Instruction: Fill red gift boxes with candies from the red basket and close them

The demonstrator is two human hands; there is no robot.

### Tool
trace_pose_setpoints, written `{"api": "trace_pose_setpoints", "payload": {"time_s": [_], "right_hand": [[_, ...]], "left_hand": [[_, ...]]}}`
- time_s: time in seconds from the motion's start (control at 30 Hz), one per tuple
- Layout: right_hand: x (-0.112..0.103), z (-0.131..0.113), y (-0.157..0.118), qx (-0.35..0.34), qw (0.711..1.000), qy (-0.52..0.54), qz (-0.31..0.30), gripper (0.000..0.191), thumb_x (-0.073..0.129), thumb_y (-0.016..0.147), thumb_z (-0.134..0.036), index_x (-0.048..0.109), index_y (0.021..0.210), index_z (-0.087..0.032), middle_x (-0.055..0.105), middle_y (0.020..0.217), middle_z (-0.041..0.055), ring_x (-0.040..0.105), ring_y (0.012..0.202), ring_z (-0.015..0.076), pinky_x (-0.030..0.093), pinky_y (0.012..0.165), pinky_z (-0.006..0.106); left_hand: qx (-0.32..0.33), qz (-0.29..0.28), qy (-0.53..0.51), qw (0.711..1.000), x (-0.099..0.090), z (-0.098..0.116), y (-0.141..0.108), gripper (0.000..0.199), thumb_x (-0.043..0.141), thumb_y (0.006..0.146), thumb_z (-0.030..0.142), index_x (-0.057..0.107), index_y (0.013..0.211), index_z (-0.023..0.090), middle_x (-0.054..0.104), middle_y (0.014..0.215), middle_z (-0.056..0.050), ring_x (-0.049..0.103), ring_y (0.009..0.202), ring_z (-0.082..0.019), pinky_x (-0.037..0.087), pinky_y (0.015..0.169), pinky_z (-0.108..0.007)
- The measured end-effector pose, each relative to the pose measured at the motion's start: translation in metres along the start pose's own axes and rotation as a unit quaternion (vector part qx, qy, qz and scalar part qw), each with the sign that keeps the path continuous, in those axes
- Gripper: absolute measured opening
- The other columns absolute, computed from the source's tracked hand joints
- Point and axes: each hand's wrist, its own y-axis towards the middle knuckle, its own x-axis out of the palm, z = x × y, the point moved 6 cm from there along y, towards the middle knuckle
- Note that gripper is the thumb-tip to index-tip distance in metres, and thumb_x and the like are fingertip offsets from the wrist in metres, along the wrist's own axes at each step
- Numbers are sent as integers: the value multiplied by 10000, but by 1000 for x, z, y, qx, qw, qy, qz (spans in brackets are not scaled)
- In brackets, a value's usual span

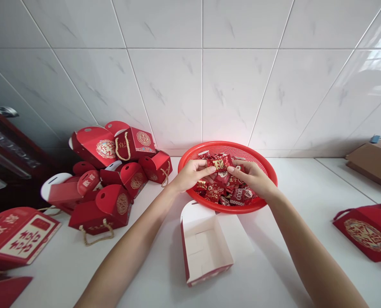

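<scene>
Both of my hands are over a red plastic basket (270, 179) filled with red-wrapped candies (214, 192). Between them is one red and gold wrapped candy (220, 163), stretched out level. My left hand (193, 173) pinches its left end between thumb and fingers. At the other end, my right hand (249, 175) pinches it the same way. Just in front of the basket stands an open gift box (206, 248) with a white inside and red outer walls. Its flaps are spread, and I see nothing inside it.
Several red gift boxes with rope handles (100, 209) are heaped at the left against the tiled wall (167, 94). A larger red box (20, 237) lies at the near left. On the right are a red box (368, 231) and a brown cardboard box (373, 164).
</scene>
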Motion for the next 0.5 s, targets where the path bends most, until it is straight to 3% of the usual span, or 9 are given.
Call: {"api": "trace_pose_setpoints", "payload": {"time_s": [0.27,0.5], "right_hand": [[-1,-4,1,-5,1000,17,20,315,725,848,-564,773,828,-254,727,866,37,679,1001,267,570,812,361],[1,-6,-1,13,998,59,12,297,750,824,-544,774,817,-249,744,870,33,695,915,238,586,795,354]], "left_hand": [[10,-10,-7,1000,3,4,-1,395,819,771,523,789,944,169,776,913,-97,724,802,-236,578,814,-418],[16,-17,-29,999,5,10,-4,389,821,764,521,790,947,179,779,910,-89,736,886,-267,561,891,-451]]}}
